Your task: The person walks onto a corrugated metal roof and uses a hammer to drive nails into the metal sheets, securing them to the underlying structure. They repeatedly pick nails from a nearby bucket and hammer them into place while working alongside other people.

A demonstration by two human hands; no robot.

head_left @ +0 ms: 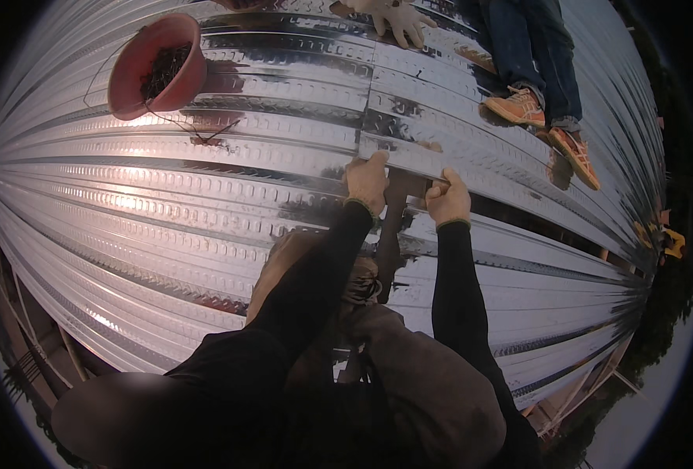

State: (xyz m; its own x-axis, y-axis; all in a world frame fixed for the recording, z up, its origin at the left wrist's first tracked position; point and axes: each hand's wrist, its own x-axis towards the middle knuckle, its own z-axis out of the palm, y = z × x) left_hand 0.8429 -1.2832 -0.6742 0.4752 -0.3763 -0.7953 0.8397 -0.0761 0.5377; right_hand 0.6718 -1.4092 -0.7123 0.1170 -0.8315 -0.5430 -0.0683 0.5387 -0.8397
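My left hand [367, 181], in a pale glove, is closed on the edge of a shiny ribbed metal decking sheet [491, 185]. To its right, my right hand [449, 200], gloved alike, grips the same edge with its fingers curled over. Between and below the hands a gap shows a brown steel beam [392, 230]. The gap runs on to the right as a dark slot [518, 220] along the sheet. My fingertips under the edge are hidden.
A red bucket [184, 90] of dark, thin metal pieces [164, 72] stands at the far left. At the far side are another person's gloved hand [400, 25], jeans [530, 51] and orange shoes [516, 108]. A yellow object [674, 243] lies by the right edge.
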